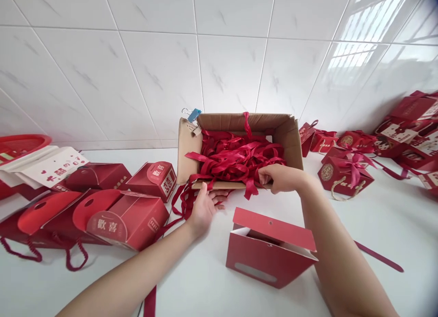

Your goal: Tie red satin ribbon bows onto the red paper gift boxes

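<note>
A cardboard box (185, 164) full of tangled red satin ribbons (236, 155) stands against the tiled wall. Over its front right edge reaches my right hand (284, 176), its fingers closed in a pinch on a red ribbon (252, 189) that hangs over the rim. My left hand (204, 212) is turned partly palm up just below the front edge, fingers apart, with the thumb near the rim and loose ribbon (185, 200) beside it. Nearer to me, a red gift box (263, 257) with an oval window stands with its top flap partly raised.
Several red gift boxes (137, 221) with cord handles crowd the left side, by a red basket (25, 143). More decorated boxes (347, 174) sit at the right. A blue binder clip (194, 115) grips the carton's corner. A dark red strap (379, 257) lies right of my forearm.
</note>
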Available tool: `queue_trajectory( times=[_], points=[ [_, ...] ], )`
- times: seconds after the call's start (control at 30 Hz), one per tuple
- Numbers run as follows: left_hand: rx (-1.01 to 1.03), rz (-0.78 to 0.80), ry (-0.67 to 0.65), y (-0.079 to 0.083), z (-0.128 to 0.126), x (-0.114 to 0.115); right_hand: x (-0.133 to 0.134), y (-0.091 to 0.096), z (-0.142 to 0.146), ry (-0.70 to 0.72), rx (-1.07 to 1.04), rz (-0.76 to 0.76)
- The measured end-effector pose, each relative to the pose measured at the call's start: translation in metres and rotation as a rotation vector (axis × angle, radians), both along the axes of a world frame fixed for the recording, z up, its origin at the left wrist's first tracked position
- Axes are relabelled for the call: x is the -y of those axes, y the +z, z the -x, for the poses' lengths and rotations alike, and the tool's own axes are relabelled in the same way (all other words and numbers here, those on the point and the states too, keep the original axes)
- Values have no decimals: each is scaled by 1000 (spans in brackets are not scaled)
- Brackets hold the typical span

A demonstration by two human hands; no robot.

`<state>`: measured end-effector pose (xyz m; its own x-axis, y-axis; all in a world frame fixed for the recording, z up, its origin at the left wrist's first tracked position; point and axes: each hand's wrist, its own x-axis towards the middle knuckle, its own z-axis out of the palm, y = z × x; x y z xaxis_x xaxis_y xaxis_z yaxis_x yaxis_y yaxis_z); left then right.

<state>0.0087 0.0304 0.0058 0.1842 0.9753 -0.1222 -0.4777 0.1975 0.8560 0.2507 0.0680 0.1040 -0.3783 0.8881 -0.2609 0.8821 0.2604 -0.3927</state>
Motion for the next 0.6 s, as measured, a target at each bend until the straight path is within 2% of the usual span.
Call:
queue_trajectory(
  times=[0.1, 0.23, 0.37, 0.43, 0.5, 0.6],
  points=[
    [-9, 91, -19, 4, 3, -6, 10, 6, 6, 4, 66, 6],
    [-71, 99, -10, 3, 5, -8, 19, 9, 17, 33, 96, 35],
    [-88, 80, -18, -2, 4, -7, 27, 14, 20, 89, -20, 25],
    [-95, 66, -19, -5, 2, -6, 31, 18, 23, 99, -156, -102],
    [-106, 59, -24, -8, 1, -6, 31, 22, 30, 74, -292, -300],
    [-119, 47, -28, -11, 0, -6, 17, 25, 47, 0, -431, -600]
  ],
)
